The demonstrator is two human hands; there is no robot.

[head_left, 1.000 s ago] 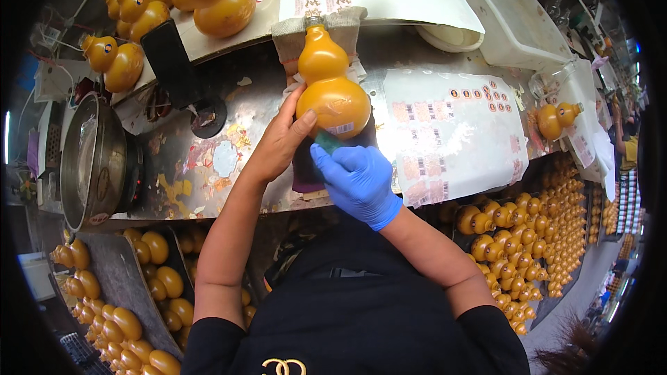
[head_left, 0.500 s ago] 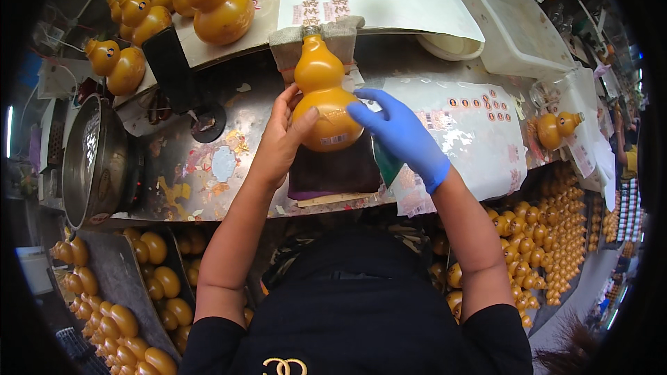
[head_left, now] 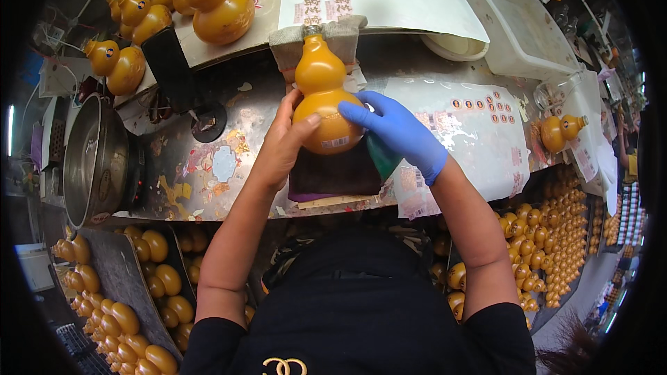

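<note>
A yellow-orange gourd-shaped bottle (head_left: 321,69) lies on its side in front of me, its neck pointing away against a folded grey cloth (head_left: 286,45). A small barcode label shows on its rounded base. My bare left hand (head_left: 283,142) is closed around the left side of the lower bulb, thumb on top. My right hand (head_left: 399,128), in a blue glove, holds the right side with its thumb pressed onto the bulb; its other fingers are partly hidden. Below the right hand hangs a green piece (head_left: 383,158) that I cannot identify. A dark pad (head_left: 333,179) lies under the bottle.
Clear sticker sheets (head_left: 472,146) cover the metal bench on the right, near another gourd bottle (head_left: 554,133). At left are a metal pan (head_left: 94,160) and a phone on a stand (head_left: 169,69). More gourd bottles (head_left: 219,10), a printed sheet (head_left: 389,0) and a white tub (head_left: 528,28) stand behind.
My right thumb has slid left and inward over the lower bulb. The left hand keeps its hold, and the bottle has barely moved.
</note>
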